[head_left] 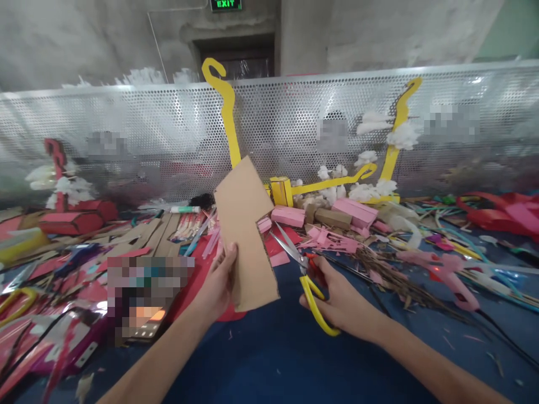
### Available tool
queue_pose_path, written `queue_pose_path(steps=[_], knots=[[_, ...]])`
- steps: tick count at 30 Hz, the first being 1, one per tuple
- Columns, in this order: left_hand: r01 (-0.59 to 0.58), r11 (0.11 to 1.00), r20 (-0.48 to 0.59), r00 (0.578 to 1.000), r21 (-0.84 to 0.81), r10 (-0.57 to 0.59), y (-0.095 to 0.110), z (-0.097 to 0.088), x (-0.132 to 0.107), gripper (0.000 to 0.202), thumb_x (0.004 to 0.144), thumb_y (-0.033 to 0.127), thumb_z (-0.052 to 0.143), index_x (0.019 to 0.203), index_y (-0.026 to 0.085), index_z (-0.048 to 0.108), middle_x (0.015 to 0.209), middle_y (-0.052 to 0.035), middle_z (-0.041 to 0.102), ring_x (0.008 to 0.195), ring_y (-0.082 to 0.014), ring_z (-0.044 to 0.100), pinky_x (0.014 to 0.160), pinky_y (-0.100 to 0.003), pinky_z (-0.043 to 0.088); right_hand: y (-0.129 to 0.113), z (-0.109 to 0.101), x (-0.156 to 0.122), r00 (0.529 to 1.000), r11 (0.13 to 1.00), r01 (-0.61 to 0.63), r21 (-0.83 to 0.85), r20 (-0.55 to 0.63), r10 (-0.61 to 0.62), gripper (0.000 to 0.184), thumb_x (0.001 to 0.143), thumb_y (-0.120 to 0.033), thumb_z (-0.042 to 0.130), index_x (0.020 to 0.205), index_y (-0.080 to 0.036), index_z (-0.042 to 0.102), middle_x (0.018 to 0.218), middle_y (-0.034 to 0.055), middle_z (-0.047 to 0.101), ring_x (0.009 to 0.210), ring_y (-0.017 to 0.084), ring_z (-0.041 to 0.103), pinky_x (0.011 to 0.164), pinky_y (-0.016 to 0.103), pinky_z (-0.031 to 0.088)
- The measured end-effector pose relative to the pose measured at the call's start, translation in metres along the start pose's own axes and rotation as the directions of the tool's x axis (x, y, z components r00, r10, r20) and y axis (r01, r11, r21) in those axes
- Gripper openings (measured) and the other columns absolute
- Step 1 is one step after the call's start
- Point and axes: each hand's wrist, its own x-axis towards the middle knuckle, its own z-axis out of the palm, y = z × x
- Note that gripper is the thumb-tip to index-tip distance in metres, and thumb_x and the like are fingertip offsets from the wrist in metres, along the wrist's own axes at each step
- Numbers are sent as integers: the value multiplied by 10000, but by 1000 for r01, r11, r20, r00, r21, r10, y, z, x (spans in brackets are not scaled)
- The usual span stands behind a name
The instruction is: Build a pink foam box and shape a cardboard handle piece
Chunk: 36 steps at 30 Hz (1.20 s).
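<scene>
My left hand (219, 283) grips the lower left edge of a brown cardboard piece (248, 235) and holds it upright above the blue table (269, 359). My right hand (337, 297) is closed round the yellow handles of a pair of scissors (303, 275). The scissor blades stand apart and point up and left, their tips just right of a notch cut into the cardboard's right edge.
Pink paper scraps, pink and brown boxes (337, 216) and a yellow paper frame (227, 118) lie at the back against a perforated metal screen (295, 123). A pink glue gun (455, 278) is on the right, red boxes (71, 219) on the left.
</scene>
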Motion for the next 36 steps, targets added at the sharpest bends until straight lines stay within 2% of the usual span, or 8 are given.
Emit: queue_pose_path(steps=[5,8,12,20,25,28,32,36], knots=[[-140,990,-66,988,31,142,-4,-3,5,303,824,453,786,1098,338,729,1218,-24,748,1230,-301,654,996,-450,583,0,2,0,999,984,-18,176,32,12,377,876,-447,689,1072,-220,459,912,8,563,793,166,563,719,286,508],[-313,949,-132,940,41,316,2,-3,7,312,823,424,796,1122,386,715,1267,17,723,1374,-289,537,1137,-483,477,-1,3,2,998,918,-38,395,57,17,400,885,-555,655,1019,-227,469,811,-25,507,655,126,483,591,253,452],[-374,927,-144,916,24,374,13,-2,6,460,799,396,822,1220,458,648,1348,58,675,1393,-277,515,1109,-466,508,-7,-1,4,978,776,-167,608,199,55,496,851,-670,643,969,-211,494,767,-31,495,573,85,400,522,229,354],[-436,900,-92,896,2,434,19,-4,6,583,873,419,746,1392,495,491,1506,75,545,1380,-228,524,1031,-341,559,-27,-9,-5,874,737,-402,543,468,131,478,843,-616,698,947,-179,537,749,-21,582,495,46,471,472,192,316],[-465,881,-80,878,88,471,16,-9,9,643,908,470,689,1472,474,380,1564,48,483,1395,-227,507,1076,-358,527,-27,0,-9,836,733,-435,522,537,114,427,870,-545,702,982,-159,558,746,-14,622,473,40,516,465,170,398],[-481,866,-54,869,138,491,13,-9,11,593,922,493,662,1458,441,414,1568,32,480,1412,-223,481,1080,-342,518,-27,7,-11,841,712,-425,559,536,81,406,868,-510,716,979,-153,558,741,-12,633,454,39,533,448,163,413],[-437,880,-22,894,188,448,15,-9,10,541,884,512,700,1368,338,532,1430,-29,602,1275,-235,596,931,-291,592,-30,14,-12,854,673,-411,615,518,47,483,832,-562,746,973,-149,538,738,-13,628,464,40,554,440,153,411],[-272,907,131,961,321,242,16,-6,0,531,831,524,751,1243,237,577,1131,-77,706,803,-193,719,488,-222,563,-32,18,-11,858,625,-444,642,505,91,564,775,-629,767,978,-163,523,703,-30,628,433,45,554,413,153,398]])
